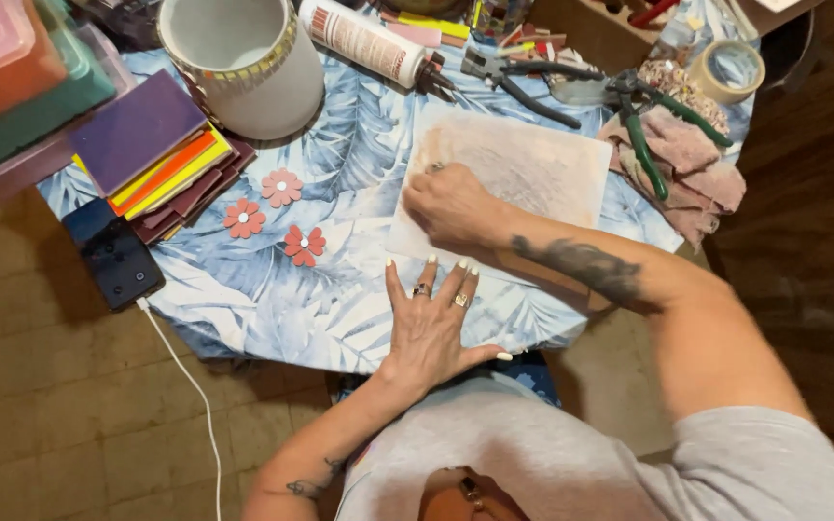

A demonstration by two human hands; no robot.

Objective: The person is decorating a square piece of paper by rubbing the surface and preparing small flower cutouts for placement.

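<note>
**Pale board pressed flat under two hands on a crowded craft surface**

The pale board point(533, 164), a squarish sheet with a smudged, chalky, brown-tinged face, lies right of centre on the surface point(243, 289), which wears a cloth printed with blue and white leaves. Everything else is pushed to the edges, so the middle is free for the hands.

At the far left, translucent plastic boxes point(12, 77) in pink, orange and green are stacked out of reach. Beside them a fanned pile of flat coloured sheets point(156, 159), purple on top with yellow, orange and dark red below, rests near a dark phone point(113, 256) whose white cable point(190, 386) trails off the edge toward the tiled floor. Behind stands a white cylindrical container point(243, 63) with a patterned band at its rim. Three small coral flower shapes point(277, 217), flat with pale centres, lie loose on the cloth close to the board.

The left hand point(429, 323) lies palm down on the cloth just beside the board's near edge, its ringed fingers point(436, 280) spread wide and holding nothing; it seems to brace. The right hand point(451, 205) rests on the board's left part, fingers curled under into a loose fist; whether they pinch something small I cannot tell.

Further back lie a white glue bottle point(369, 43) on its side and dark pliers point(523, 82). At the right, green-handled pliers point(644, 125) lie across a crumpled pinkish rag point(697, 178), with a tape roll point(731, 68) behind.
</note>
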